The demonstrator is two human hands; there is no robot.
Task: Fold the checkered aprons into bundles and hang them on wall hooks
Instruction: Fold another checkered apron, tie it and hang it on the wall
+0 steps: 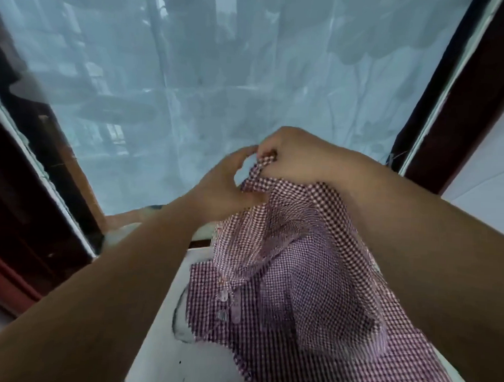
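Maroon-and-white checkered cloth apron — hangs below right hand, long axis running down toward wearer; lower part lies on white flat surface.
Right hand — uppermost, pinches narrow top end.
Left hand — just left of it, fingers curved at cloth edge; grasp not discernible. Judged nearer the free edge.

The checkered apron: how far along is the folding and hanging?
Nothing looks finished: the checkered apron hangs loose and unfolded over a white surface. In hand: the right hand pinches its top edge and the left hand grips the cloth beside it. Still to do: folding it into a bundle and hanging it; no hook is in view.
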